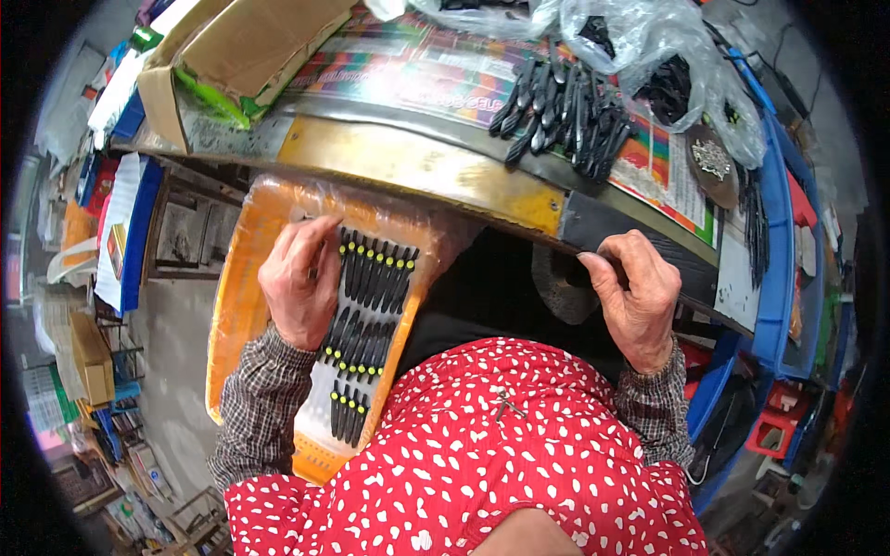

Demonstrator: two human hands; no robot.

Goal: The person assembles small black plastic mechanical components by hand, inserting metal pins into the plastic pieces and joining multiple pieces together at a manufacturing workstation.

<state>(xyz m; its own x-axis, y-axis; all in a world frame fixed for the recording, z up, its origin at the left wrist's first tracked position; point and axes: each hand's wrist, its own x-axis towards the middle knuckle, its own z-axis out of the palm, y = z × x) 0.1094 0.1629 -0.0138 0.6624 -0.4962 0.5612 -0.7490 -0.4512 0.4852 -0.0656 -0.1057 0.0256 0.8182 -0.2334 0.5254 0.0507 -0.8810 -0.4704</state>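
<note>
at far left, a blue-sided box [133,232] with a corrugated white face. next, a creased brown cardboard box [250,46], open, with torn edges. below that, a long orange plastic bin [232,306], smooth-walled, draped in crinkled clear film at the far end. over the bin, the left hand [301,283], fingers bent and bunched close to the thumb; cannot tell whether pinching anything. inside the bin, beside that hand, slim black pieces [378,271] in three rows, roughly seven with yellow dots in the far row, about four in the near one; middle row too crowded to count. on the table, behind a worn yellow metal edge [426,176], a glossy multicoloured sheet [408,74] with pale printed lettering. farther right, a heap of glossy black pieces [565,116], too tangled to count. near the table edge, the right hand [640,296], loosely curled, thumb jutting out; cannot tell whether gripping anything. beyond, wrinkled clear plastic bags [686,46] and a blue plastic rack [777,232].
</note>
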